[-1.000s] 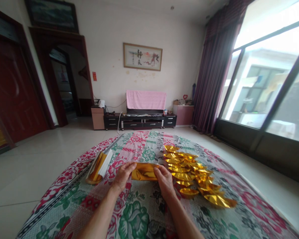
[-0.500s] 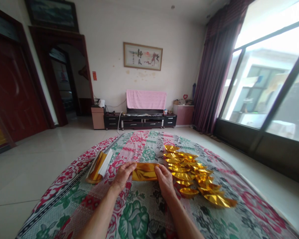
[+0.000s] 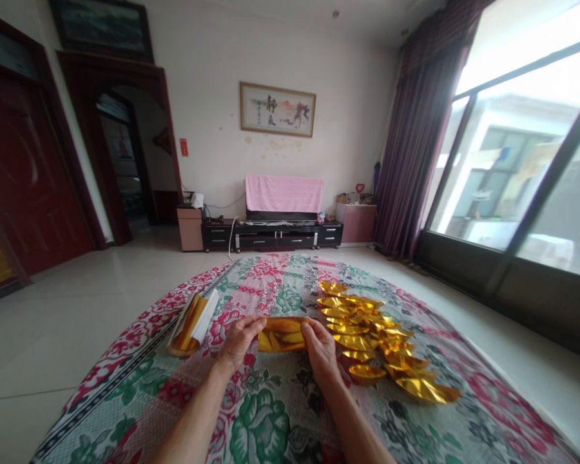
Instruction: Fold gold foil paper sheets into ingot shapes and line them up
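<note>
A shiny gold sheet [image 3: 283, 335] is stretched between my two hands above the patterned cloth. My left hand [image 3: 239, 341] pinches its left edge, and my right hand [image 3: 320, 348] pinches its right edge. Close by on the right, several boat-shaped gold foil pieces [image 3: 350, 328] lie in rows on the cloth. To the left rests a bundle of gold sheets [image 3: 191, 325] with a white sheet beside it.
The floral cloth [image 3: 261, 425] covers a rounded surface beneath my arms. Beyond it stands a low black cabinet [image 3: 275, 240] with a pink cloth [image 3: 284, 192] above. A purple curtain [image 3: 401, 142] and large windows are at the right.
</note>
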The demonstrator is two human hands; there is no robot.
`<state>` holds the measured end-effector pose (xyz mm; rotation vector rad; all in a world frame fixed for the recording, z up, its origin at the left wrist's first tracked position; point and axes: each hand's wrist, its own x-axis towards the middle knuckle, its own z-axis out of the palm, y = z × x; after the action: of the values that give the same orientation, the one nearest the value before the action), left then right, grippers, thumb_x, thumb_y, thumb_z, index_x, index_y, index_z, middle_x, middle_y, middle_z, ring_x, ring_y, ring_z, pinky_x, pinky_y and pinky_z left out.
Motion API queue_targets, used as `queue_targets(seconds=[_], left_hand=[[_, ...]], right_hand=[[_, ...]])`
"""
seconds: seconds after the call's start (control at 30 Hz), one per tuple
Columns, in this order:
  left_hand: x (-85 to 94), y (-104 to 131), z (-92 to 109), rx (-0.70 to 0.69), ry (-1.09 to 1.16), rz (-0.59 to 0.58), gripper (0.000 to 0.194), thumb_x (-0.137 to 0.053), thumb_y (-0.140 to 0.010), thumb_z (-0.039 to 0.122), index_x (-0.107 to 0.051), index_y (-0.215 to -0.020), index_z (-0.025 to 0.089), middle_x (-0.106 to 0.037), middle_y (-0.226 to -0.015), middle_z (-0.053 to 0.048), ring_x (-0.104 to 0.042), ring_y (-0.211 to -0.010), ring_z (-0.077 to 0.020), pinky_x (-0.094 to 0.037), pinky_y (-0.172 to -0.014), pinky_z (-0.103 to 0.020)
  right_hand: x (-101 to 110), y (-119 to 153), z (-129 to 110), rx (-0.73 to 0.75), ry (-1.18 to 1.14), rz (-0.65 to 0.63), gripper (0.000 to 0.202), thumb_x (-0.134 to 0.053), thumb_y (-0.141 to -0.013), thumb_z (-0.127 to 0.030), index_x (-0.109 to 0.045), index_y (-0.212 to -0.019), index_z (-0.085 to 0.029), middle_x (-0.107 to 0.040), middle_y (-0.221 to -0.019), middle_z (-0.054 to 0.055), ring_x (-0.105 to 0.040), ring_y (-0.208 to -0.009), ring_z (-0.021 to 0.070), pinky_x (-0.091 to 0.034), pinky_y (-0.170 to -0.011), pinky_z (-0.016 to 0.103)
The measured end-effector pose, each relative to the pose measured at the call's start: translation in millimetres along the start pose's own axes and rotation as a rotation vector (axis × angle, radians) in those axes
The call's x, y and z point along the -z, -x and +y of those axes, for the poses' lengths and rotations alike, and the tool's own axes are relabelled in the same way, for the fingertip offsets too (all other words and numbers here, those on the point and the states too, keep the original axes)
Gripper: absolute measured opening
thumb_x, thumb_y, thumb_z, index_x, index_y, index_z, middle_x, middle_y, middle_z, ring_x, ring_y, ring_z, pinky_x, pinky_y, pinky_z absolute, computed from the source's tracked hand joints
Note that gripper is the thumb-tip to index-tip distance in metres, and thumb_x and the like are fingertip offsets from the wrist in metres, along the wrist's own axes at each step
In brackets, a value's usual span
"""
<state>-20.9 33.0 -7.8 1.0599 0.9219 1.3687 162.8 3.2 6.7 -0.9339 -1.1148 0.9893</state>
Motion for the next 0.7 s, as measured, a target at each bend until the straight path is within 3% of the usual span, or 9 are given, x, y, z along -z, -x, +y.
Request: queue_targets(seconds=[0.7], left_hand=[[0.2, 0.0, -0.2, -0.004, 0.002, 0.001, 0.033, -0.073, -0.06, 0.034, -0.071, -0.087, 0.015, -0.07, -0.068, -0.001, -0.06, -0.06, -0.0145, -0.044, -0.06, -0.024]], right_hand=[[1.1, -0.7, 2.1, -0.026, -0.061, -0.007, 0.028, -0.061, -0.073, -0.043, -0.066, -0.076, -0.016, -0.064, -0.068, 0.0, -0.055, -0.061, 0.0126, -0.045, -0.058, 0.021]])
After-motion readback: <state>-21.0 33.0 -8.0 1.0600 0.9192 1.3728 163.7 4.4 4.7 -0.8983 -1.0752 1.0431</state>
